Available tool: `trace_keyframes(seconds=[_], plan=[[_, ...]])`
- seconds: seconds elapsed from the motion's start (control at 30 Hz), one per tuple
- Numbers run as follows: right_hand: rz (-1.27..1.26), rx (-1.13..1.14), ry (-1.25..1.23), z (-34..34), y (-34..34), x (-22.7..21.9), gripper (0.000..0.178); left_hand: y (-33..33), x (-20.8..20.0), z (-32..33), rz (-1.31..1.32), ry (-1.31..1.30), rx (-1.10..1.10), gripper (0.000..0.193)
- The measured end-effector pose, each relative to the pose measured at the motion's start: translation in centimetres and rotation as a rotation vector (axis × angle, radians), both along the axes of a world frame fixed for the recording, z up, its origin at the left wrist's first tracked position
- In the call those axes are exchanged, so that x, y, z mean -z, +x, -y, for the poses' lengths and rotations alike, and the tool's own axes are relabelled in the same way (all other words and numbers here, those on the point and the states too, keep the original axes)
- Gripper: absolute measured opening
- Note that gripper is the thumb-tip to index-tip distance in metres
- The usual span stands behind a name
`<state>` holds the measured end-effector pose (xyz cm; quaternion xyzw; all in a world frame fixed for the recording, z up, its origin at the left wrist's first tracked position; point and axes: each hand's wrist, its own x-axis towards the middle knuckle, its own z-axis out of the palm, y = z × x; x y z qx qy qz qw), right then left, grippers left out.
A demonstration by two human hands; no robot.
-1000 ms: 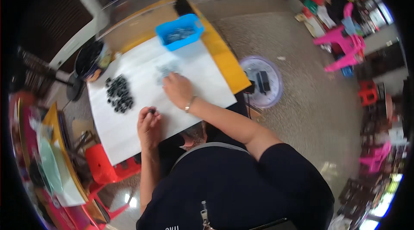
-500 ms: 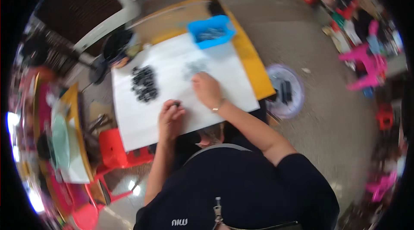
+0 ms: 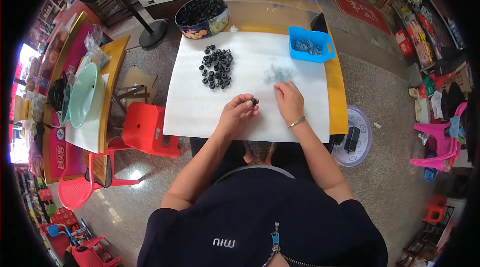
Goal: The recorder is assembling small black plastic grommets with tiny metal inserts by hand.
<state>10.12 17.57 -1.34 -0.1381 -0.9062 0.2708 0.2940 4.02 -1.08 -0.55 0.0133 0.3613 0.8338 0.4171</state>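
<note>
Room with a speckled grey floor [image 3: 390,207]; a yellow table [image 3: 338,99] carries a white sheet [image 3: 195,117], the reference for all places below.

Left hand [image 3: 237,115]: thumb and fingertips pinch one small black piece [image 3: 254,102], held over the near half of the sheet. Right hand [image 3: 290,101]: fingers bent, thumb and index finger close together, over the right part of the sheet; whether anything is held between them cannot be told. Its fingertips are just beside the near edge of a loose scatter of small clear bits [image 3: 281,74], right of the sheet's middle.

Further out: a heap of black rings [image 3: 218,69] on the sheet's left half. Tin [image 3: 218,23], filled with similar black pieces, at the sheet's far left corner. Blue basket [image 3: 311,57], containing small clear bits, at its far right corner. Red stool [image 3: 142,124] left of the sheet; pale purple basin [image 3: 367,139] on the floor to its right.
</note>
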Motion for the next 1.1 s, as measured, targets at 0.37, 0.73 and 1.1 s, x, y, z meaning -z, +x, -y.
trace_keyframes(seconds=[0.37,0.73,1.1], plan=[[0.089,-0.128,-1.302,0.5,0.7,-3.3,0.015,-0.4,-1.5,-2.9,-0.308,-0.33,0.003,0.017],[0.128,-0.165,-0.988,1.6,0.6,-2.9,0.015,-0.9,-2.1,-4.3,-0.513,-0.522,0.059,0.017],[0.096,-0.165,-0.995,1.5,0.2,-1.7,0.012,-1.3,-1.7,-4.7,-0.54,-0.558,0.05,0.02]])
